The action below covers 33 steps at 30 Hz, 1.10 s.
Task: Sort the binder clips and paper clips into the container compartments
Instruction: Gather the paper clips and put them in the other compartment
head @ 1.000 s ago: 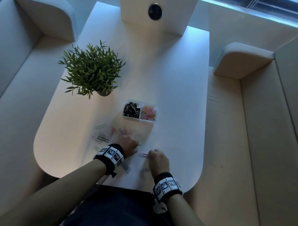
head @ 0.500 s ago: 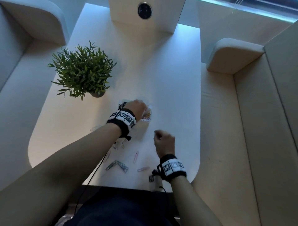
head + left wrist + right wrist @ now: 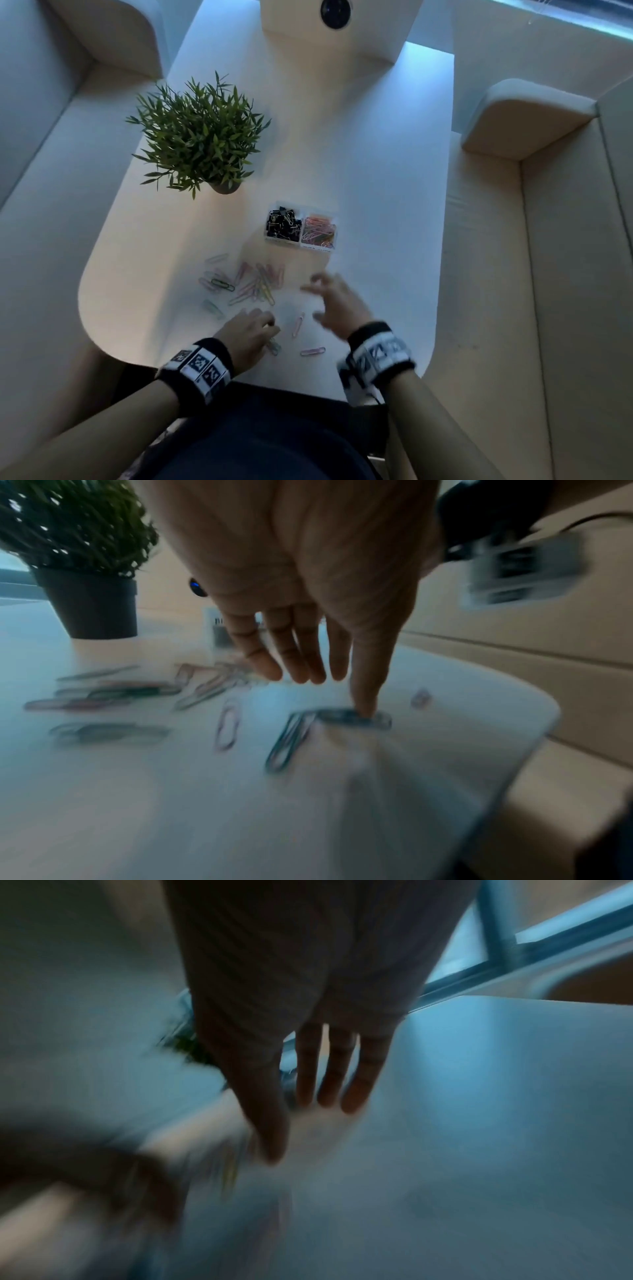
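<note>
Head view: I see the small clear two-compartment plastic container sitting mid-table on the white rounded table, with black binder clips in its left compartment and coloured wire paper clips in its right compartment. A loose scatter of pastel paper clips lies on the table just on the near side of the container, toward the left. Two single pink clips lie nearer the table edge: one pink paper clip between the hands, another pink clip closer to me. My left hand is low at the near edge, fingertips down by a teal paper clip. My right hand is above the table with fingers spread and blurred, holding nothing that I can see. A green potted plant stands at the far left, well apart from the container. Left wrist view: the left hand has its fingers extended and loose; the thumb tip presses on one of two teal paper clips lying touching each other in a V on the table, with nothing gripped. The dark plant pot is at upper left. Right wrist view: heavy blur; the right hand shows straight fingers spread over the table, empty as far as I can tell.
</note>
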Each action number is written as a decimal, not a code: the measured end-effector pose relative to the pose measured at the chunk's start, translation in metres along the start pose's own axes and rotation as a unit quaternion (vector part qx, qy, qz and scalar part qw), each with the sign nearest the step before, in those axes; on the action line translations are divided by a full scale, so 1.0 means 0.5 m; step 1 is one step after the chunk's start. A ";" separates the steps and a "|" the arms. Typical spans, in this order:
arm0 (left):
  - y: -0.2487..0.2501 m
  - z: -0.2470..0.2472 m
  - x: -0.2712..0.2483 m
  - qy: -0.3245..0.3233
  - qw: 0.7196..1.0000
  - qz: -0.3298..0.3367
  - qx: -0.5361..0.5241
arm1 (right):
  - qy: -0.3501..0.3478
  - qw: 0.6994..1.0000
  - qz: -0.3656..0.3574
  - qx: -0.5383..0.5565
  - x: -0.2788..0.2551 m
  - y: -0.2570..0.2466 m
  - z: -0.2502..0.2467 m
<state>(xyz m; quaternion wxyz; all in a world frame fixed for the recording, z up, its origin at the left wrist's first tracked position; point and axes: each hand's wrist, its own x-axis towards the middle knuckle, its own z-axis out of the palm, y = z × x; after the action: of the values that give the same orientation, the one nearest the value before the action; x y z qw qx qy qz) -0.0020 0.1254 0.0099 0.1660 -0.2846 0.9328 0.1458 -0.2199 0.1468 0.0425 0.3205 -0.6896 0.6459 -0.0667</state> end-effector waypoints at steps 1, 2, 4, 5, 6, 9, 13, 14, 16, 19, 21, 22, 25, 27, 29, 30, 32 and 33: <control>-0.003 0.009 -0.004 0.005 1.000 0.016 0.010 | -0.059 0.997 -0.020 -0.050 -0.029 0.001 0.033; -0.004 0.012 -0.006 0.008 0.999 0.028 0.024 | -0.089 0.991 -0.044 -0.084 -0.050 0.004 0.065; -0.003 0.019 0.000 0.010 0.998 0.042 0.052 | -0.102 0.984 -0.078 -0.125 -0.067 0.010 0.104; -0.001 0.021 0.003 0.004 0.997 0.046 0.057 | -0.085 0.983 -0.086 -0.137 -0.064 0.012 0.113; -0.002 0.018 0.007 -0.007 0.997 0.047 0.061 | -0.059 0.984 -0.090 -0.139 -0.058 0.016 0.118; -0.008 0.018 0.025 -0.035 0.998 0.032 0.033 | -0.007 0.994 -0.075 -0.084 -0.042 0.024 0.119; 0.009 -0.015 0.050 -0.069 0.998 0.009 0.010 | 0.004 0.998 -0.025 -0.051 -0.021 0.032 0.120; 0.014 -0.017 0.055 -0.086 0.996 0.003 0.021 | 0.005 0.998 -0.019 -0.057 -0.020 0.033 0.123; 0.018 -0.023 0.064 -0.116 0.992 0.012 0.039 | 0.013 0.996 -0.017 -0.084 -0.027 0.031 0.128; 0.015 -0.031 0.070 -0.100 0.994 0.033 0.030 | 0.018 0.995 0.010 -0.096 -0.041 0.026 0.133; 0.008 -0.040 0.076 -0.042 0.999 0.020 -0.011 | 0.042 0.995 0.034 -0.085 -0.044 0.029 0.140; 0.003 -0.043 0.082 -0.011 0.998 0.010 -0.060 | 0.057 0.995 0.040 -0.067 -0.043 0.031 0.143; -0.005 -0.079 0.109 0.076 0.978 -0.009 -0.195 | 0.106 0.989 0.096 0.031 -0.043 0.039 0.134; -0.014 -0.123 0.143 0.129 0.959 -0.035 -0.249 | 0.149 0.975 0.136 0.099 -0.043 0.044 0.120; -0.024 -0.169 0.187 0.159 0.944 -0.061 -0.283 | 0.198 0.953 0.169 0.156 -0.043 0.046 0.107; -0.029 -0.190 0.209 0.168 0.941 -0.071 -0.285 | 0.222 0.942 0.180 0.178 -0.041 0.047 0.101; -0.037 -0.225 0.253 0.170 0.948 -0.085 -0.253 | 0.263 0.920 0.195 0.213 -0.038 0.047 0.088; -0.040 -0.240 0.271 0.152 0.955 -0.095 -0.235 | 0.282 0.912 0.198 0.223 -0.036 0.047 0.079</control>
<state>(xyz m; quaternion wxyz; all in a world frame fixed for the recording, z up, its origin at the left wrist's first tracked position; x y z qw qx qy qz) -0.1237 0.0002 0.0614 -0.0366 -0.4218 0.8552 0.2990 -0.2225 0.1788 0.0048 0.2773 -0.4108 0.8011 -0.3356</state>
